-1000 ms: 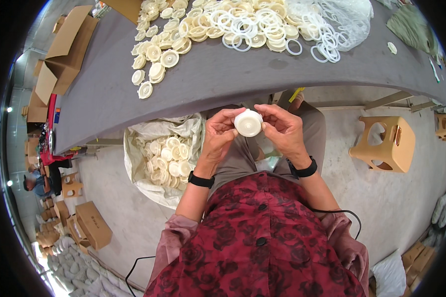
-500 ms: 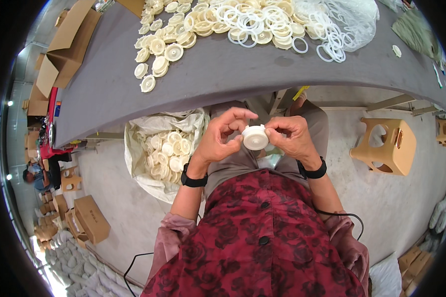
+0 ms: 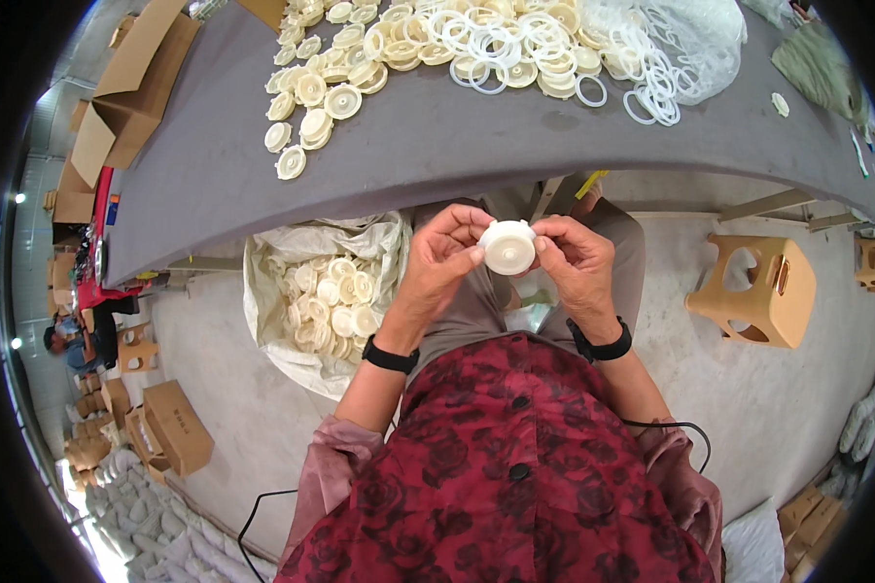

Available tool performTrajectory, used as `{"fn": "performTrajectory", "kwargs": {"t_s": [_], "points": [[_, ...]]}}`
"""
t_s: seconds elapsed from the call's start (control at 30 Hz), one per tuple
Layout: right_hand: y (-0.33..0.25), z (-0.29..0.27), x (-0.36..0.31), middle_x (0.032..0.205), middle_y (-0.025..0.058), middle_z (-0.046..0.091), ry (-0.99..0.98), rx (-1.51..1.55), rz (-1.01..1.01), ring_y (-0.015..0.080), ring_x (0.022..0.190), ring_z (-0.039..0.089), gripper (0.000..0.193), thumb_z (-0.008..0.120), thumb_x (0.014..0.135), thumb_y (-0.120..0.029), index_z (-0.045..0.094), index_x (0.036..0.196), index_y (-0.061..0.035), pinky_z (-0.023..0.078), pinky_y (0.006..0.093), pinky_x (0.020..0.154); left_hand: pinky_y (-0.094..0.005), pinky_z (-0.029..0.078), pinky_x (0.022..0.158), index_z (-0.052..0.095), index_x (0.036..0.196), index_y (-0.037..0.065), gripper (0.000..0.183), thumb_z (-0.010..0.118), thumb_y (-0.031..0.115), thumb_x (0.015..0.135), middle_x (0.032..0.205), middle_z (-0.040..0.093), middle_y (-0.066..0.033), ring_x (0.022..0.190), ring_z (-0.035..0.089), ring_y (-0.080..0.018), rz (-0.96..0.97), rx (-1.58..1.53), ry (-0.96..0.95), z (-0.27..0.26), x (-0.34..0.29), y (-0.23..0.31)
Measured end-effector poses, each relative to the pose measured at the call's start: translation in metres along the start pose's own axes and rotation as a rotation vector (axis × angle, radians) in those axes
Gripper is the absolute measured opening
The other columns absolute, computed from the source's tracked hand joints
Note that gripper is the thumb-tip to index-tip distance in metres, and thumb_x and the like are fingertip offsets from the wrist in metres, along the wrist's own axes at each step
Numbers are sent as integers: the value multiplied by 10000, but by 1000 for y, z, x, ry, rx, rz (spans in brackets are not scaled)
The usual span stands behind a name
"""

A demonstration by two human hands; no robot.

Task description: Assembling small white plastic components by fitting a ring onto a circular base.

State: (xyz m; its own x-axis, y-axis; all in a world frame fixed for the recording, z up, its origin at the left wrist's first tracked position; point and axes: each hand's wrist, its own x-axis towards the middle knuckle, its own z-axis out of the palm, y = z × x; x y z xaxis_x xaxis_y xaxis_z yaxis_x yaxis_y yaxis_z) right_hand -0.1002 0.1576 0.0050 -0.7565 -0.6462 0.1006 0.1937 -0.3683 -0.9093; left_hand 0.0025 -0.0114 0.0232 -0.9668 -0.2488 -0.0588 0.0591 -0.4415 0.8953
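Note:
Between my two hands, above my lap, is a round cream plastic cap (image 3: 508,249) with small tabs on its rim, its ridged face turned up. My left hand (image 3: 447,255) pinches its left edge between thumb and fingers. The right edge is gripped by the thumb and fingertips of my right hand (image 3: 576,260). On the grey table ahead lie a heap of similar cream caps (image 3: 343,101) and a pile of translucent sealing rings (image 3: 590,90). Whether a ring sits on the held cap cannot be made out.
A white woven sack (image 3: 262,330) filled with cream caps stands on the floor at my left. To the right is a tan plastic stool (image 3: 783,291). The grey table's (image 3: 437,160) edge runs just beyond my hands. Cardboard boxes (image 3: 177,428) stand at left; a person (image 3: 73,345) is far left.
The cap has been tilted so its face shows more fully, and it has risen slightly toward the table. My left fingers have closed in on its edge.

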Motion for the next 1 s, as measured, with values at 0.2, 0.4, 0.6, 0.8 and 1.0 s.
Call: {"fn": "performTrajectory", "kwargs": {"t_s": [0.2,0.4,0.6,0.8,1.0], "points": [[6,1,-7,918,58,671,43,-1,-30,118,807,667,141,622,948,-15,667,1064,53,555,246,702,-322,496,948,611,1147,-18,297,688,5,861,1059,692,-107,993,653,-156,-5,-320,75,-8,-10,-27],[-12,-4,-1,908,53,716,-130,-340,-97,93,763,643,160,655,910,-52,700,1036,36,523,244,701,-301,501,931,704,1029,-35,187,696,-17,844,1012,712,-117,970,667,-173,108,-126,14,-16,-12,-20],[-12,-10,1,902,83,709,-278,-462,-149,115,742,639,153,660,891,-56,693,1014,29,516,260,683,-314,505,864,723,988,-31,179,683,-43,814,958,704,-114,901,646,-184,60,159,-64,-19,-9,-1],[-10,-3,-3,863,62,657,-203,-367,8,105,761,629,147,648,905,-33,678,1031,38,520,242,664,-272,509,848,686,1057,-33,215,669,-21,843,972,696,-94,888,650,-150,-13,461,-144,-10,2,11],[0,1,-4,947,47,664,-45,-66,-24,112,783,647,165,630,921,-19,668,1072,34,544,234,689,-301,494,938,629,1154,-25,281,681,3,879,1046,679,-86,1006,642,-154,44,-35,42,-9,-7,-13]]}}
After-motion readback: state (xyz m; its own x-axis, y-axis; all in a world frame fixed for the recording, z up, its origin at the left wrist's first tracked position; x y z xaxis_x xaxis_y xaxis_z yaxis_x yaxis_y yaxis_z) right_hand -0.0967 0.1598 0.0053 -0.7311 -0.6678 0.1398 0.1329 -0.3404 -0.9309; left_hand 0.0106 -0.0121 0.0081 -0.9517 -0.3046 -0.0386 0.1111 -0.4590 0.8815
